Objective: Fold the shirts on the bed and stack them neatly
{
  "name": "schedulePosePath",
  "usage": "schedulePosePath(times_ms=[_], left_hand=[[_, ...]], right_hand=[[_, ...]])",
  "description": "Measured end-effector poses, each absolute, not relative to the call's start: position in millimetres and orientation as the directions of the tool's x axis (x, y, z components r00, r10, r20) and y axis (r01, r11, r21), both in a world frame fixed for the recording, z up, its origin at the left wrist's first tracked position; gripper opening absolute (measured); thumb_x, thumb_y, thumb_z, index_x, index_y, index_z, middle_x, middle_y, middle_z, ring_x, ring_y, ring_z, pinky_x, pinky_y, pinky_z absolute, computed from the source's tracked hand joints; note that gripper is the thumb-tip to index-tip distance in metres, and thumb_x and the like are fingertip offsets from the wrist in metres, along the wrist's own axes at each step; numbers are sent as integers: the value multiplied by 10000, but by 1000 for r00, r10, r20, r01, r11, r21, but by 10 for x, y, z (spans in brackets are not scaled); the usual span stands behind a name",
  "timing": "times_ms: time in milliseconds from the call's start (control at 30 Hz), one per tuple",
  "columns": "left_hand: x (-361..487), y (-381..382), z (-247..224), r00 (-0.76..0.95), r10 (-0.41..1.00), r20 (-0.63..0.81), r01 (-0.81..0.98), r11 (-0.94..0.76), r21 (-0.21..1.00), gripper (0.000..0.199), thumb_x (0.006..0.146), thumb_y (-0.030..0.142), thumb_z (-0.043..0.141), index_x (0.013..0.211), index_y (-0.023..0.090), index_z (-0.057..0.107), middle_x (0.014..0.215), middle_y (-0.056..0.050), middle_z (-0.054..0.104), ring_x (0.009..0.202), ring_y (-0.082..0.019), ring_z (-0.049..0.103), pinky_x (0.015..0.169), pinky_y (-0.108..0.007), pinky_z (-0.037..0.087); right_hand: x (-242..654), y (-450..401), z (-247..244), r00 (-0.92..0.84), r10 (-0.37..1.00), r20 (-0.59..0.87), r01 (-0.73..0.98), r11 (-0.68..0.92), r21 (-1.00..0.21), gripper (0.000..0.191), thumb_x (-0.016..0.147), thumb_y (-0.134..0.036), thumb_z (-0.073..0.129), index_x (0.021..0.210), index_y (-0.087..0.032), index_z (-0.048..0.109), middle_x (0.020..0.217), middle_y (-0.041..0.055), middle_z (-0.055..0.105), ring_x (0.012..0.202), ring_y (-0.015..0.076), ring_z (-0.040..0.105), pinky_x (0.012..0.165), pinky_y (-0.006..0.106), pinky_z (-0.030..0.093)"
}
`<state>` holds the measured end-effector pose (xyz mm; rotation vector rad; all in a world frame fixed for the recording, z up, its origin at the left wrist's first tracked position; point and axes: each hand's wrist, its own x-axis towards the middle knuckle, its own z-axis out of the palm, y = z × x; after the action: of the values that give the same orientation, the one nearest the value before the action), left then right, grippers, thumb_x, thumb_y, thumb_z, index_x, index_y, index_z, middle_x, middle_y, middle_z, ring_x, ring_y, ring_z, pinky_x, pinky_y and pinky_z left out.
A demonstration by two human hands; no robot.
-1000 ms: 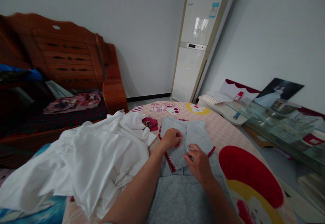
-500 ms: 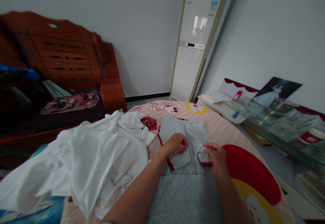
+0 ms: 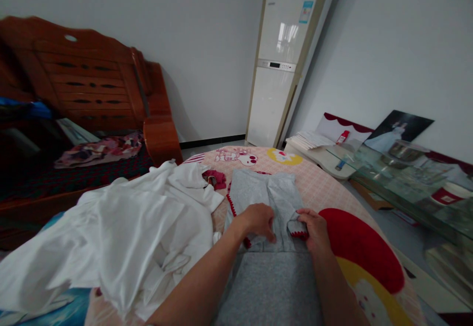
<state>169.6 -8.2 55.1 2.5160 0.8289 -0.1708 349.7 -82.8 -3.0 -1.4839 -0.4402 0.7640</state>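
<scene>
A light grey garment with red scalloped trim lies on the round table in front of me, a horizontal seam or edge crossing it below my hands. Over its middle, my left hand rests palm down, fingers loosely bent and apart, touching the cloth. My right hand pinches the garment's right-hand trimmed flap between thumb and fingers. Part of the left trimmed edge is hidden behind my left wrist. A heaped white cloth lies to the left of my left forearm.
A pink checked cover with cartoon prints is on the table. Dark red fabric sits beyond the white cloth. Wooden bench at left, tall white air conditioner behind, glass shelf with bowls and a cup at right.
My left hand has moved slightly down and toward me over the garment, its fingers loosening. My right hand keeps its pinch on the trimmed flap. The view has shifted slightly.
</scene>
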Motion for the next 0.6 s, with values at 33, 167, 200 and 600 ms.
schedulePosePath(times_ms=[33, 167, 200, 600], left_hand=[[1713, -125, 573, 804, 536, -257, 594, -733, 331, 376, 556, 457, 790, 780, 166, 712, 805, -104, 715, 782, -258, 677, 679, -300, 499], [1770, -234, 565, 819, 536, -205, 571, -800, 187, 258, 638, 301, 719, 837, 136, 711, 863, -176, 709, 839, -318, 682, 693, -358, 520], [1775, -243, 555, 823, 537, -184, 565, -805, 182, 228, 657, 263, 690, 843, 133, 710, 861, -181, 707, 831, -319, 683, 691, -364, 523], [1933, -304, 421, 815, 579, 19, 537, -768, 348, 164, 750, 183, 562, 871, 174, 673, 880, -104, 690, 884, -240, 642, 763, -311, 480]], right_hand=[[3494, -828, -28, 696, 693, -187, -183, -81, -980, 207, 440, -189, 624, 636, -153, 678, 486, -34, 566, 417, 84, 445, 391, 199, 308], [3478, -827, -15, 699, 687, -197, -179, -99, -979, 213, 436, -192, 618, 638, -155, 675, 465, -39, 547, 399, 81, 423, 376, 201, 291], [3476, -827, -14, 701, 685, -199, -177, -103, -979, 214, 435, -191, 617, 637, -155, 675, 457, -41, 540, 394, 78, 414, 374, 200, 285], [3492, -830, -34, 696, 697, -171, -143, -98, -985, 221, 444, -195, 619, 650, -149, 684, 507, -26, 581, 438, 97, 462, 405, 215, 330]])
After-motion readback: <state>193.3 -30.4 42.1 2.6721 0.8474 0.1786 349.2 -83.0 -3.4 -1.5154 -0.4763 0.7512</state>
